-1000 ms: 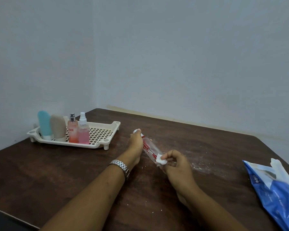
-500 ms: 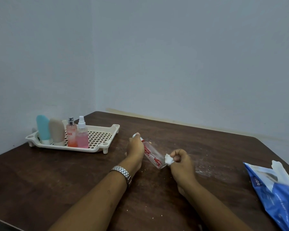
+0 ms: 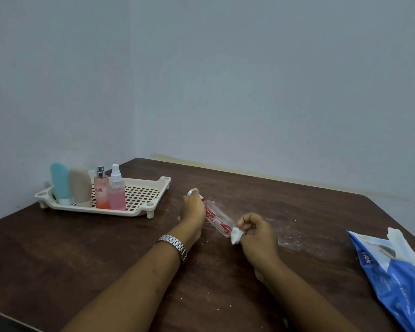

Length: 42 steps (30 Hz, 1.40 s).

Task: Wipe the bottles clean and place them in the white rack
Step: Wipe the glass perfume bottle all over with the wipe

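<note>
You are holding the bottle (image 3: 217, 216) over mid-table: left grip (image 3: 192, 209) curling round its cap end, right grip (image 3: 256, 236) pinching a wad (image 3: 236, 234) at its base. Cap is pointing far-left; rack (image 3: 164, 182) is sitting nearer your left.

Right hand (image 3: 256, 236) slid tissue wad (image 3: 236, 236) down clear bottle (image 3: 216, 216) to its base end (fingers no longer over body).

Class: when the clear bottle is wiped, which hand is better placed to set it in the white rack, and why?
Probably the left hand: it grips the clear bottle near its cap and is nearer the white rack. The right hand pinches the wipe, farther away.
</note>
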### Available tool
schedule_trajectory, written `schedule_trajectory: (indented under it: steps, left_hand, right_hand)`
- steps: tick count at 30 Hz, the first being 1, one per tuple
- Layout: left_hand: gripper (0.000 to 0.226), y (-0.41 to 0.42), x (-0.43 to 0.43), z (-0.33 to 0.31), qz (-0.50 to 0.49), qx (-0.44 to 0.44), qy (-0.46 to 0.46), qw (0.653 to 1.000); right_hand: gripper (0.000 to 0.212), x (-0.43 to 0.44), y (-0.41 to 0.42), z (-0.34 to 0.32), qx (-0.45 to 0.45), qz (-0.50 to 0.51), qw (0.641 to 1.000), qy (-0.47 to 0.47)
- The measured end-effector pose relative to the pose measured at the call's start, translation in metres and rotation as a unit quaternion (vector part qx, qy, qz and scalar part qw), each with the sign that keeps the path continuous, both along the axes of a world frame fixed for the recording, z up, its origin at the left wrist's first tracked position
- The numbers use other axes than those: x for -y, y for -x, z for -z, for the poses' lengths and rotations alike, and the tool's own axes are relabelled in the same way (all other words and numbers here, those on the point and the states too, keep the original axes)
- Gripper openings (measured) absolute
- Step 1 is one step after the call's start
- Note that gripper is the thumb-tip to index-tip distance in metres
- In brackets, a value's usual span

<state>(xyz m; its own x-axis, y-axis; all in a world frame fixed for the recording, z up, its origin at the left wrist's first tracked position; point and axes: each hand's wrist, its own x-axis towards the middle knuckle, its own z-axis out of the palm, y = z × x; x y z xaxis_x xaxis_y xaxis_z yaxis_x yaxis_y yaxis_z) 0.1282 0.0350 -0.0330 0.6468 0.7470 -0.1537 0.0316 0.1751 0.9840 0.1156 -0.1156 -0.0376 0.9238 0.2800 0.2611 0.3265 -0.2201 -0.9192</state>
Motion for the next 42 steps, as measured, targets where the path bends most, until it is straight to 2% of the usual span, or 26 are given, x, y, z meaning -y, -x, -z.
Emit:
schedule_trajectory:
  steps: [4, 8, 12, 19, 22, 24, 31, 35, 37, 42]
  left_hand:
    - [0.040, 0.000, 0.000, 0.000, -0.008, 0.010, -0.008, 1.000]
    - [0.050, 0.000, 0.000, 0.002, -0.022, -0.003, -0.020, 1.000]
    - [0.054, 0.000, 0.001, 0.001, -0.024, 0.007, -0.020, 0.999]
    - [0.033, -0.001, -0.003, 0.007, 0.003, 0.034, -0.007, 0.999]
    - [0.031, 0.006, -0.002, -0.002, 0.057, 0.067, -0.004, 0.996]
    - [0.018, 0.012, 0.000, -0.010, 0.108, 0.102, -0.009, 0.989]
    - [0.006, 0.026, 0.001, -0.023, 0.228, 0.148, -0.013, 0.962]
    - [0.023, 0.033, 0.003, -0.028, 0.300, 0.149, -0.124, 0.934]
    - [0.017, 0.034, 0.003, -0.029, 0.311, 0.147, -0.170, 0.923]
    - [0.013, 0.038, 0.005, -0.031, 0.281, 0.167, -0.184, 0.927]
  right_hand:
    - [0.039, -0.002, -0.011, 0.002, 0.096, 0.047, 0.990, 0.088]
    - [0.038, -0.003, -0.010, 0.002, 0.117, 0.062, 0.987, 0.097]
    - [0.028, 0.000, 0.003, -0.002, 0.122, 0.039, 0.990, 0.065]
    - [0.027, 0.017, 0.012, -0.027, 0.013, -0.066, 0.998, -0.009]
    - [0.027, 0.022, 0.010, -0.038, -0.030, -0.079, 0.992, -0.099]
    - [0.027, 0.025, 0.007, -0.039, -0.058, -0.076, 0.987, -0.133]
    - [0.037, 0.029, 0.000, -0.033, -0.100, -0.061, 0.985, -0.125]
    - [0.039, 0.029, 0.002, -0.034, -0.097, -0.083, 0.983, -0.130]
    - [0.037, 0.028, 0.003, -0.035, -0.099, -0.089, 0.979, -0.155]
    - [0.032, 0.029, 0.001, -0.037, -0.142, -0.118, 0.960, -0.209]
